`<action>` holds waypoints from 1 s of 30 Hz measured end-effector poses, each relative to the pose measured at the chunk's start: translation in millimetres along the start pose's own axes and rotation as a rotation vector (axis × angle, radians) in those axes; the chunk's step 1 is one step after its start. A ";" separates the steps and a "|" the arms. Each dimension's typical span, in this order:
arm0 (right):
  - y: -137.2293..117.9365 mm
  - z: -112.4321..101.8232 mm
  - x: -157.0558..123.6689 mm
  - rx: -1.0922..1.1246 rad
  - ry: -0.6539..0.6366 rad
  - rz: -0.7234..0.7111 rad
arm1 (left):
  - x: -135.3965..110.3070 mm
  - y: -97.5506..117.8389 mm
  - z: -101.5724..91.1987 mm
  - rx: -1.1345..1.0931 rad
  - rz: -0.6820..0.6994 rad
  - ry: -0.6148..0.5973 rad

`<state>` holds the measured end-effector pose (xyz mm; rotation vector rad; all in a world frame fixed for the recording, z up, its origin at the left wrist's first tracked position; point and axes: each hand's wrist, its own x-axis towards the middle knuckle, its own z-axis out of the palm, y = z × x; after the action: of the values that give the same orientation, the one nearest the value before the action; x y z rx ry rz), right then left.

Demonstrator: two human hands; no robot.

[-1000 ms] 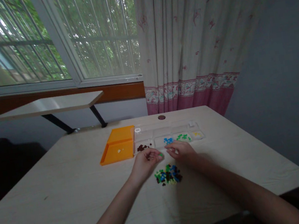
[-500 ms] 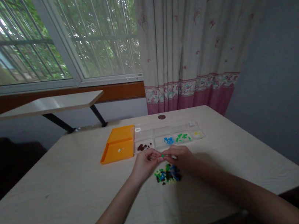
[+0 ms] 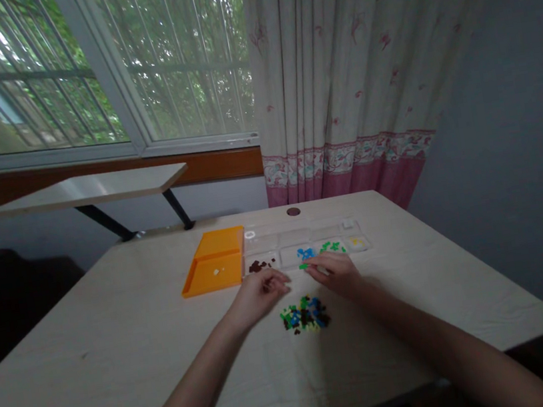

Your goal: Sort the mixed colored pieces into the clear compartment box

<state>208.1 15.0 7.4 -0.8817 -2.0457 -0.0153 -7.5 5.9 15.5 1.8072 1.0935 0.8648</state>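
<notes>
Right hand [image 3: 336,272] forward, we pinch a small green piece [image 3: 303,266] between thumb and fingertips at the near edge of a transparent tray [image 3: 293,235], seen in the view from our head. Our left hand [image 3: 263,290] hangs to the left, apart from the right, its fingers curled in; we cannot tell whether anything sits between them.

Along the tray's near row, left to right, lie brown pieces [image 3: 261,265], blue pieces [image 3: 305,253], green pieces [image 3: 332,247] and yellow pieces [image 3: 358,242], each colour in its own compartment. On the near side of both hands, a mixed pile [image 3: 307,314] lies on the table [image 3: 121,359]. Beside the tray on the left, an orange case [image 3: 221,241] lies open, pale bits [image 3: 218,271] in its near half.

Done well, we judge, the pinch is light and at the piece's edge, since something this small could slip or flick away. Our wrist does best raised above the tray's walls: a dragging palm could scatter the blue pieces just beyond our fingers or mix colours. Our left hand serves best a little aside, leaving us full sight of the compartments and the pile undisturbed.
</notes>
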 end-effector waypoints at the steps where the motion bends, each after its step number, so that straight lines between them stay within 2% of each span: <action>1: 2.6 -2.1 0.5 -0.013 0.030 0.010 | -1.0 -1.8 -4.5 0.059 0.009 -0.053; 6: 9.5 -7.6 1.4 -0.031 0.087 -0.009 | -6.5 2.8 -20.4 0.170 0.040 -0.318; 11: 8.3 -7.4 1.7 -0.042 0.079 -0.002 | -9.9 9.2 -22.7 0.213 0.058 -0.411; 19: 7.9 -8.3 2.1 -0.032 0.089 -0.009 | -8.5 0.5 -18.2 0.296 0.127 -0.416; 30: 12.6 -9.4 1.3 -0.030 0.064 0.012 | -10.0 3.8 -14.8 0.273 0.099 -0.375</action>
<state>221.8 22.1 10.3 -0.9012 -1.9855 -0.0668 -22.7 0.2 23.7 2.1568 0.9157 0.4168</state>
